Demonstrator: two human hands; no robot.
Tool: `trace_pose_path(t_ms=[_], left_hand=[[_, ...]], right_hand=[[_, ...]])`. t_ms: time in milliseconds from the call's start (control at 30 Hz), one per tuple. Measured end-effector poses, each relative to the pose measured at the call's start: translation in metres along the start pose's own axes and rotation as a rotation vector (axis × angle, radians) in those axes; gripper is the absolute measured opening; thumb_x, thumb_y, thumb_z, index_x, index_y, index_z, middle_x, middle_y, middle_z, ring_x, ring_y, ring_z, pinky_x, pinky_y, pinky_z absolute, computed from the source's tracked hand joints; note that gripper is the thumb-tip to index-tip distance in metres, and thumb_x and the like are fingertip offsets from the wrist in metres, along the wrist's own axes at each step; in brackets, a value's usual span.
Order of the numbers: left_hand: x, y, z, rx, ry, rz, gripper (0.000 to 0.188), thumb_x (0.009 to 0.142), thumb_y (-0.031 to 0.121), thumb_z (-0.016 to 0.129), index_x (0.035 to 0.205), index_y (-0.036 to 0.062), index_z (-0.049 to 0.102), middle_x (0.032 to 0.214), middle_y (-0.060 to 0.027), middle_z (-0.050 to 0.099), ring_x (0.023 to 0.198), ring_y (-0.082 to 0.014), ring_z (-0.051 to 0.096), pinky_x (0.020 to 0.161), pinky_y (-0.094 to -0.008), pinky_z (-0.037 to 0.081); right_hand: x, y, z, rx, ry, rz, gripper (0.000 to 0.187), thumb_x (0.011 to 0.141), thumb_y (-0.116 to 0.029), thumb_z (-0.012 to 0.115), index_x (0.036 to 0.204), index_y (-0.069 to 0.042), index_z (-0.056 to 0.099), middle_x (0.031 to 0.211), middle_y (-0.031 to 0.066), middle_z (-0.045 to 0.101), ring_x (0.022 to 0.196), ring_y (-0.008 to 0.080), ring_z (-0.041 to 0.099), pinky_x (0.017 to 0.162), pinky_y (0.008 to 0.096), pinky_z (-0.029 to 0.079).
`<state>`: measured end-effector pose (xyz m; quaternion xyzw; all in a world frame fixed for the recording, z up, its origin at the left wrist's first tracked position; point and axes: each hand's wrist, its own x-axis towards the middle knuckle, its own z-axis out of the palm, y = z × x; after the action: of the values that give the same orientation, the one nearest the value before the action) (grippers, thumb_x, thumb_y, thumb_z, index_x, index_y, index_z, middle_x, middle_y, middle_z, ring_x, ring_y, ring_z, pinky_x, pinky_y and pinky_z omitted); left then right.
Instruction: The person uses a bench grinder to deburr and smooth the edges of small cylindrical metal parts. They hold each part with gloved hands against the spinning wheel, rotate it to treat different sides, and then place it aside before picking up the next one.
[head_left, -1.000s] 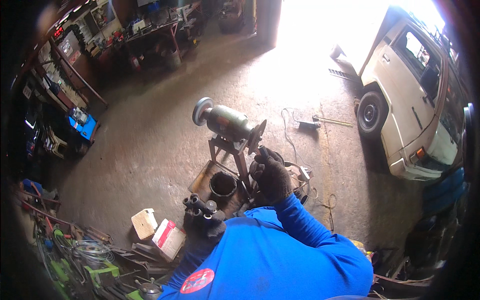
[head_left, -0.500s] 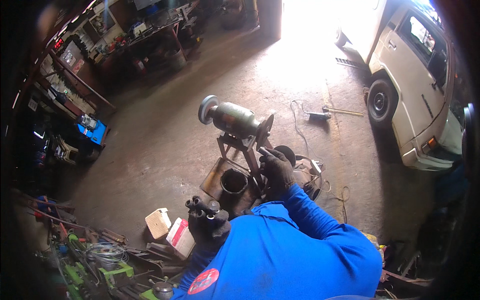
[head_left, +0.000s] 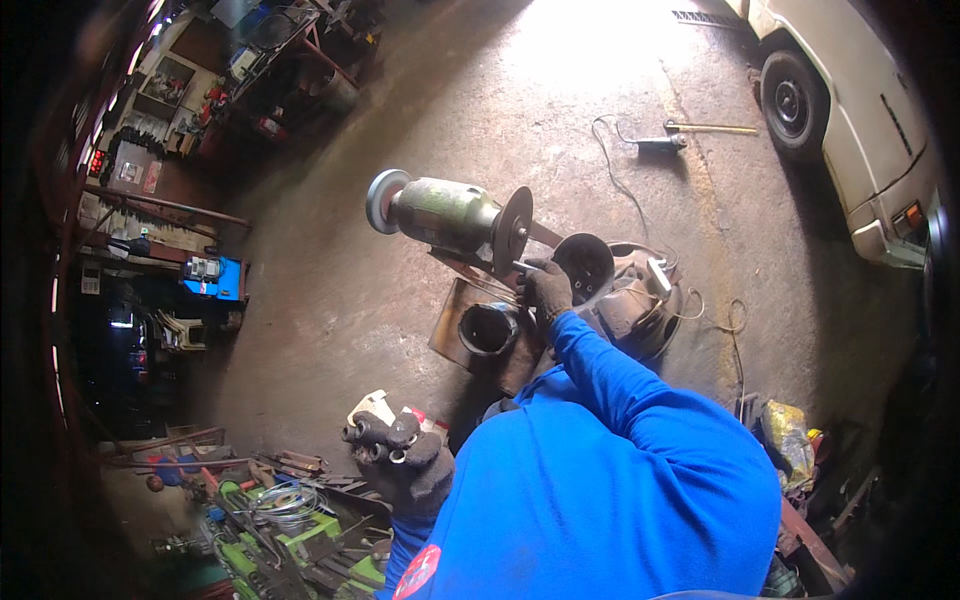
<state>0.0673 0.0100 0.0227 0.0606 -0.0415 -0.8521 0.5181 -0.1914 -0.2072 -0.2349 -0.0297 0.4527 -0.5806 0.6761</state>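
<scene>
Since half a second ago, the bench grinder [head_left: 450, 217] is seen larger and nearer the middle of the view, and the white car [head_left: 850, 110] has slid toward the upper right edge. The right hand [head_left: 546, 290], gloved in dark fabric, is kept at the grinder's right-hand disc [head_left: 513, 232]; its fingers are curled narrowly around a small piece pressed to the disc, though what that piece is cannot be told. The left hand [head_left: 415, 468], also gloved, is held low beside the blue sleeve, its fingers wrapped around a dark metal part with several round ends [head_left: 375, 433].

Below the grinder a dark round pot [head_left: 487, 329] is set on a flat rusty tray [head_left: 452, 325]; its inside is black and its contents cannot be made out. Just right of the right hand a dark round bowl [head_left: 586, 265] is tilted, with its hollow shown; nothing in it can be told. Behind the left hand a white jug [head_left: 372, 405] is lain on the floor. An angle grinder [head_left: 660, 143] with its cable is left on the concrete, well apart, near the car
</scene>
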Motion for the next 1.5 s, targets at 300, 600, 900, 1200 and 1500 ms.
trace_pose_path(t_ms=[300, 600, 900, 1200, 1500], left_hand=[[0.052, -0.051, 0.037, 0.068, -0.01, 0.151, 0.03, 0.115, 0.036, 0.059, 0.14, 0.0367, 0.074, 0.131, -0.004, 0.064, 0.1, -0.0186, 0.058, 0.073, -0.0315, 0.056], [0.054, -0.055, 0.032, 0.069, 0.001, 0.116, 0.03, 0.114, 0.041, 0.059, 0.139, 0.0361, 0.076, 0.138, -0.0065, 0.063, 0.108, -0.0194, 0.061, 0.076, -0.0326, 0.059], [0.049, -0.058, 0.029, 0.085, -0.019, 0.129, 0.031, 0.115, 0.042, 0.057, 0.138, 0.0354, 0.077, 0.136, -0.0056, 0.063, 0.111, -0.0202, 0.062, 0.073, -0.0296, 0.057], [0.042, -0.058, 0.02, 0.122, 0.021, 0.144, 0.028, 0.112, 0.04, 0.064, 0.138, 0.0397, 0.076, 0.131, -0.0053, 0.064, 0.109, -0.0208, 0.064, 0.064, -0.0256, 0.057], [0.046, -0.064, 0.024, 0.113, 0.005, 0.138, 0.029, 0.113, 0.039, 0.062, 0.139, 0.037, 0.076, 0.136, -0.0056, 0.063, 0.111, -0.0193, 0.062, 0.069, -0.0268, 0.057]], right_hand=[[-0.005, -0.014, 0.006, -0.141, 0.045, 0.016, 0.032, 0.098, -0.01, 0.066, 0.127, 0.0, 0.077, 0.093, 0.0116, 0.079, 0.067, 0.0183, 0.071, 0.057, 0.0324, 0.058], [0.001, -0.009, 0.004, -0.165, 0.0, 0.077, 0.033, 0.101, -0.017, 0.07, 0.13, -0.004, 0.078, 0.092, 0.0089, 0.078, 0.064, 0.0146, 0.067, 0.056, 0.0305, 0.055], [0.013, 0.011, -0.006, -0.152, -0.023, 0.008, 0.034, 0.099, -0.007, 0.072, 0.133, -0.002, 0.077, 0.097, 0.0082, 0.08, 0.07, 0.0136, 0.069, 0.062, 0.029, 0.057], [0.023, 0.024, -0.01, -0.086, -0.029, -0.074, 0.037, 0.095, 0.001, 0.073, 0.132, 0.001, 0.077, 0.116, 0.0111, 0.084, 0.089, 0.0151, 0.076, 0.076, 0.0289, 0.06], [0.011, 0.007, -0.005, -0.194, -0.003, 0.037, 0.033, 0.098, -0.005, 0.072, 0.13, -0.001, 0.078, 0.107, 0.011, 0.083, 0.081, 0.0141, 0.074, 0.07, 0.0292, 0.059]])
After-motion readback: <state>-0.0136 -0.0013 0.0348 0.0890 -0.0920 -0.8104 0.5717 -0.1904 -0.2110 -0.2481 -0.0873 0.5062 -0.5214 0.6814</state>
